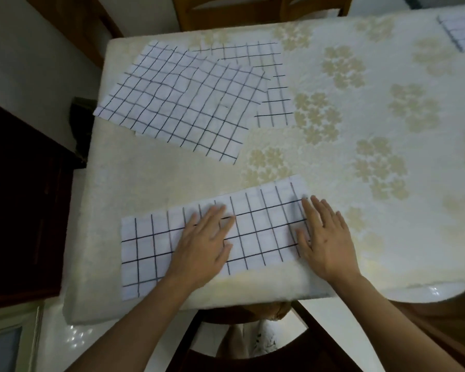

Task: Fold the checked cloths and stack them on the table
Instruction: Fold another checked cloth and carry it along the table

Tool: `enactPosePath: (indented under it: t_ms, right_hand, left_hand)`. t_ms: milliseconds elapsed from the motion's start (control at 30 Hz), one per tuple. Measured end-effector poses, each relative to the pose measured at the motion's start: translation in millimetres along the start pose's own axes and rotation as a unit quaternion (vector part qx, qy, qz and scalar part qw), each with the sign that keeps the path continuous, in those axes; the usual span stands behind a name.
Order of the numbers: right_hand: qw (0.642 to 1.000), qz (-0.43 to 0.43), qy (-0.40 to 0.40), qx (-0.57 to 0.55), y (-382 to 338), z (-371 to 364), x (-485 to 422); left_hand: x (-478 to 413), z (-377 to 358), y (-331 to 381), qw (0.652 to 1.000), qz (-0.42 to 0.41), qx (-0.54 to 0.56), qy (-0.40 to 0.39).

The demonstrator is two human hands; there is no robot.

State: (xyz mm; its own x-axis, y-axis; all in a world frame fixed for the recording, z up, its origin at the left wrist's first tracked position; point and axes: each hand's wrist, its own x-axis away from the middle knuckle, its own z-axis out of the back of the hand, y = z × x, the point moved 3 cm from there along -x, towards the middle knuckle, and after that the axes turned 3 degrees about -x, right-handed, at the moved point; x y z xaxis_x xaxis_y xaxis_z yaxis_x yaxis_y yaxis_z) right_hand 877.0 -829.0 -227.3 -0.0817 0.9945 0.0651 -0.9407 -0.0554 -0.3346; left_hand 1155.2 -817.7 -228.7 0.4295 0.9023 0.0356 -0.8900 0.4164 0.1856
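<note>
Pressing down with both palms, a person holds a folded checked cloth flat where it lies as a long strip along the near edge of the table. The left hand rests on the middle of the strip and the right hand on its right end, part of it over the cloth's edge. Both hands have straight, spread fingers that grip nothing, and they are set apart. Farther back, toward the left corner, unfolded checked cloths lie overlapping at angles. Another checked piece shows at the far right corner, cut off by the frame. A cream tablecloth with pale flower prints covers the table, and a wooden chair stands at the far side.
</note>
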Motion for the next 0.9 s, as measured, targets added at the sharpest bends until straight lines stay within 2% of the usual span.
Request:
enactPosePath:
  t_ms: [100, 200, 333, 600, 767, 900]
  right_hand:
    - [0.999, -0.013, 0.049, 0.003, 10, 12, 19]
    - [0.998, -0.027, 0.062, 0.011, 21, 15, 29]
    - [0.996, -0.056, 0.066, 0.013, 25, 10, 29]
    - [0.983, -0.119, 0.130, 0.046, 27, 2, 6]
    - [0.978, -0.122, 0.167, 0.032, 33, -4, 0]
    - [0.980, -0.123, 0.154, 0.013, 34, -8, -4]
  left_hand:
    - [-47, 1, 38, 0.986, -0.164, -0.032, -0.006]
    - [-93, -4, 65, 0.950, -0.305, -0.069, -0.009]
    - [-145, -8, 90, 0.904, -0.413, -0.114, -0.016]
    - [-205, -12, 117, 0.849, -0.506, -0.151, -0.015]
    - [-219, -13, 123, 0.833, -0.541, -0.112, -0.005]
    - [-223, -16, 126, 0.835, -0.543, -0.089, -0.024]
